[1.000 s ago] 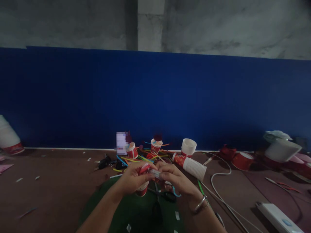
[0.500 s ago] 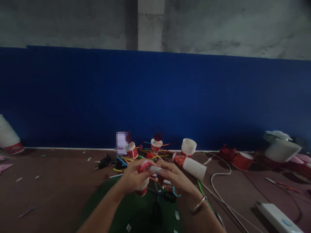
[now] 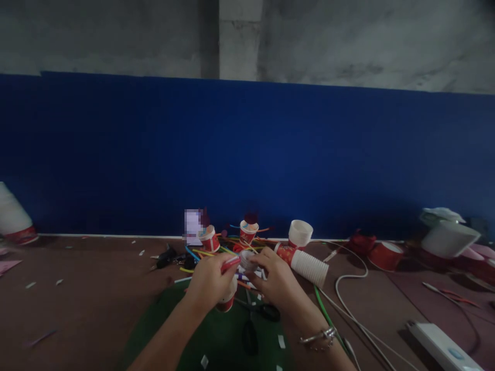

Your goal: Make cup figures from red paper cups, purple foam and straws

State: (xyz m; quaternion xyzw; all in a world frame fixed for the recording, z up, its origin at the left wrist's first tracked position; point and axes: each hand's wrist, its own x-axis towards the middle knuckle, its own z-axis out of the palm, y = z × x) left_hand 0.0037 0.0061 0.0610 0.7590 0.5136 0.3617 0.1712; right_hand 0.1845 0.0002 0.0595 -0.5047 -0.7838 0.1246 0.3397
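My left hand (image 3: 211, 278) is closed on a slim red-and-pink piece (image 3: 231, 264), its exact kind unclear. Just to its right, my right hand (image 3: 273, 273) has its fingers curled at a small whitish ring that looks like a tape roll (image 3: 248, 260). Below the left hand stands a red-and-white paper cup (image 3: 226, 299), partly hidden by that hand. Black-handled scissors (image 3: 250, 327) lie on a green mat (image 3: 174, 330) between my forearms. Behind the hands are bendy coloured stems and two decorated paper cups, one left (image 3: 210, 239) and one in the middle (image 3: 248, 232).
A stack of paper cups (image 3: 309, 265) lies on its side at right, with upright cups (image 3: 300, 233) behind it. Keys (image 3: 166, 256) lie at left. White cables (image 3: 344, 293) and a power strip (image 3: 444, 345) occupy the right. A blue partition (image 3: 247, 154) closes off the back.
My hands have drawn slightly apart. The whitish ring now shows clearly by my right fingers, and the red-pink piece stays in my left hand.
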